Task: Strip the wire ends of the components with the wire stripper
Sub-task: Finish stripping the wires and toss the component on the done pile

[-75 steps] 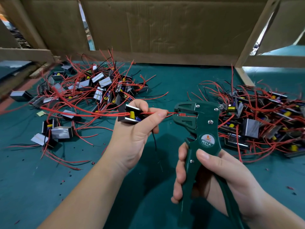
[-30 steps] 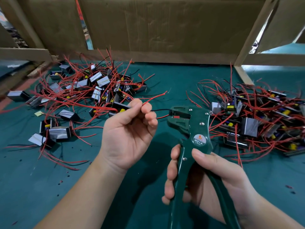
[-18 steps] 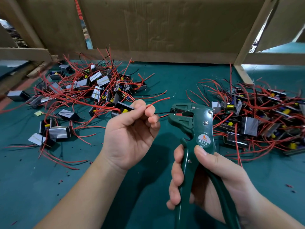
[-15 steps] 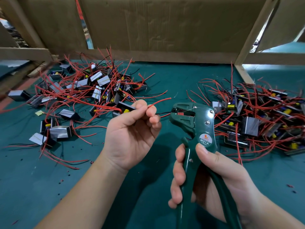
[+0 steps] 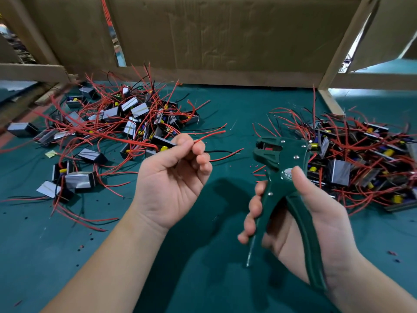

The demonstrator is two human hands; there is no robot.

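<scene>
Pulling the wire stripper point(image 5: 282, 154) clear, my right hand point(image 5: 304, 222) grips its handles; my left hand point(image 5: 171, 184) pinches the component's point(image 5: 162, 143) red wire point(image 5: 212, 134), the black wire point(image 5: 217, 151) now free between them, probably stripped.

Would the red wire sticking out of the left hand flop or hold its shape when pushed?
Probably holds its shape: the red wire juts from the left hand in a gentle curve without drooping. Likely light, since a fingertip pinch holds it. Being thin, it may buckle if pushed end-on into the wire stripper.
</scene>
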